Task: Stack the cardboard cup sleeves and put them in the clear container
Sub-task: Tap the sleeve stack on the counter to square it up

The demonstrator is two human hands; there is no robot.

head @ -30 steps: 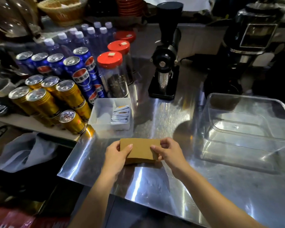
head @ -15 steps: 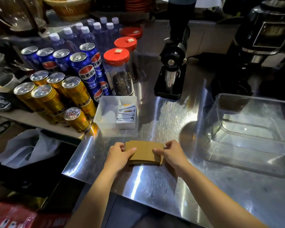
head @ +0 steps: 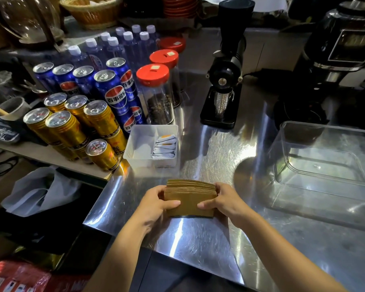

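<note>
1. The stack of cardboard cup sleeves (head: 189,199) stands on edge on the steel worktop (head: 209,152), between the two hands, near the front edge of the worktop.
2. The left hand (head: 156,204) closes on the left end of the stack, its thumb lying across the front face; its fingers (head: 159,189) curl behind the stack.
3. The right hand (head: 223,202) closes on the right end in the same way, its thumb on the front face and its fingers (head: 220,187) behind. Both hands hold the stack together.
4. The clear container (head: 325,161) stands to the right of the stack, well apart from it, with its open top facing up. The worktop between the stack and the container is bare.
5. Behind the stack, a little to the left, stands a white tray (head: 143,144) with small packets. A black grinder (head: 226,81) is farther behind the stack.
6. To the left of the stack the worktop ends at a corner; gold cans (head: 72,127) and blue cans (head: 114,91) stand beyond that edge.
7. The sleeves are plain brown, flat, with many thin layers visible on the top edge, which is slightly curved.
</note>
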